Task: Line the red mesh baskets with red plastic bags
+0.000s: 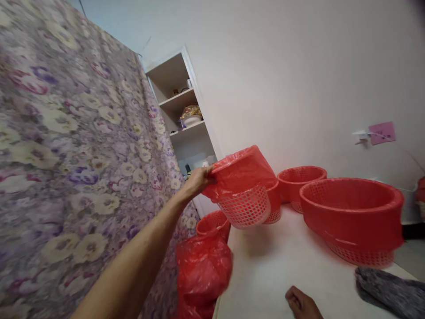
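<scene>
Basket (pixel 245 210): held above the table (pixel 265 274) at frame centre.
Liner (pixel 244 173): draped over the basket's upper part.
Left hand (pixel 202 178): clamped on the liner's left edge.
Right hand (pixel 301 304): fingers curled together, cut off by the lower frame edge.
Large basket (pixel 352 226): placed at frame right.

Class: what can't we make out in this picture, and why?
In the head view:
Inside of the held basket: hidden by its red plastic.
Right hand: forearm cut off by the bottom edge.
Writing on the pink note: too small and blurred.
Grey fabric: cut off by the right edge.
</scene>
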`<move>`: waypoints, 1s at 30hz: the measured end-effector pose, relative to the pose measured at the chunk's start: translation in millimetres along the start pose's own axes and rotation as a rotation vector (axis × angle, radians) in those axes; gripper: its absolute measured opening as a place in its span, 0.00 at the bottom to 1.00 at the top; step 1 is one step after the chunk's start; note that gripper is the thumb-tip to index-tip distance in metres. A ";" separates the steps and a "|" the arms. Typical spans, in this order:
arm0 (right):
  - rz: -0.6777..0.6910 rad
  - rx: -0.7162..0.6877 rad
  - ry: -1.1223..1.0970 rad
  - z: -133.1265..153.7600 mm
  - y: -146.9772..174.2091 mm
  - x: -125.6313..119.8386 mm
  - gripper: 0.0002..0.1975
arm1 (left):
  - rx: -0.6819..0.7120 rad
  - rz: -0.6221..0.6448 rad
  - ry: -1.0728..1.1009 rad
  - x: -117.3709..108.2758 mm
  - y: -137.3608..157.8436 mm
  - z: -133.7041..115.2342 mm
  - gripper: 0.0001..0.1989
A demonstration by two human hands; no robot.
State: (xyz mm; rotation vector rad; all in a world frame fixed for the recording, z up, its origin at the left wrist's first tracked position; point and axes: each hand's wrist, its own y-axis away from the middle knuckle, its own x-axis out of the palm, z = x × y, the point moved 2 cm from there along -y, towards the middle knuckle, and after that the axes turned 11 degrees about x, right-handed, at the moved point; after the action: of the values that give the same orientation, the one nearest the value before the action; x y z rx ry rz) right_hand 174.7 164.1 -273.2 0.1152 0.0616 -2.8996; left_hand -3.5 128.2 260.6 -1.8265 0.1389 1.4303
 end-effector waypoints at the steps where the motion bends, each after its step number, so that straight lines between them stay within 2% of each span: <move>1: 0.023 0.034 -0.028 -1.4 0.2 -2.2 0.09 | 0.006 0.015 -0.011 12.6 4.2 -0.8 0.04; 3: 0.061 0.125 -0.087 -5.8 0.9 -11.0 0.08 | 0.015 0.046 -0.039 48.1 17.4 -3.6 0.05; 6: 0.043 0.262 -0.160 -13.6 3.8 -35.9 0.11 | 0.014 0.102 -0.079 118.3 48.0 -11.9 0.08; 8: 0.007 0.316 -0.200 -16.5 7.3 -54.2 0.12 | 0.001 0.157 -0.095 162.6 69.8 -19.9 0.09; 10: -0.020 0.337 -0.236 -16.3 11.6 -66.3 0.13 | -0.020 0.201 -0.109 193.9 86.5 -28.2 0.08; 12: -0.025 0.340 -0.263 -13.9 16.0 -68.9 0.13 | -0.034 0.215 -0.123 208.9 96.6 -35.1 0.07; 15: -0.036 0.330 -0.291 -8.8 21.7 -60.5 0.15 | -0.024 0.220 -0.110 210.2 106.9 -42.4 0.07; 18: -0.061 0.318 -0.321 -4.3 25.3 -52.7 0.19 | -0.032 0.187 -0.064 204.4 127.2 -46.8 0.18; 20: -0.080 0.322 -0.335 -2.7 26.5 -53.2 0.20 | -0.120 0.047 0.009 203.6 150.1 -46.8 0.26; 22: -0.099 0.335 -0.344 -2.3 27.0 -57.4 0.20 | -0.291 -0.209 0.128 210.2 179.6 -41.9 0.29; 24: -0.114 0.348 -0.350 -2.5 27.3 -62.9 0.21 | -0.515 -0.484 0.306 229.7 212.4 -31.2 0.29; 25: -0.119 0.354 -0.352 -2.4 27.4 -65.4 0.22 | -0.622 -0.554 0.427 245.6 227.6 -24.3 0.29; 26: -0.121 0.359 -0.354 -2.2 27.4 -67.6 0.23 | -0.733 -0.545 0.559 265.2 241.0 -17.1 0.30; 28: -0.116 0.365 -0.354 -0.8 27.2 -71.4 0.25 | -0.784 -0.458 0.803 306.7 258.9 -5.2 0.43; 30: -0.101 0.358 -0.353 1.7 25.9 -74.6 0.28 | -0.797 -0.402 0.885 342.4 267.4 3.7 0.49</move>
State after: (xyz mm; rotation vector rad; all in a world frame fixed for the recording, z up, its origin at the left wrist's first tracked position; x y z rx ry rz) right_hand 253.1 156.3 -266.2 -0.3470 -0.5266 -2.9500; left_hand -25.6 75.8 -170.2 -2.8247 -0.3972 0.3015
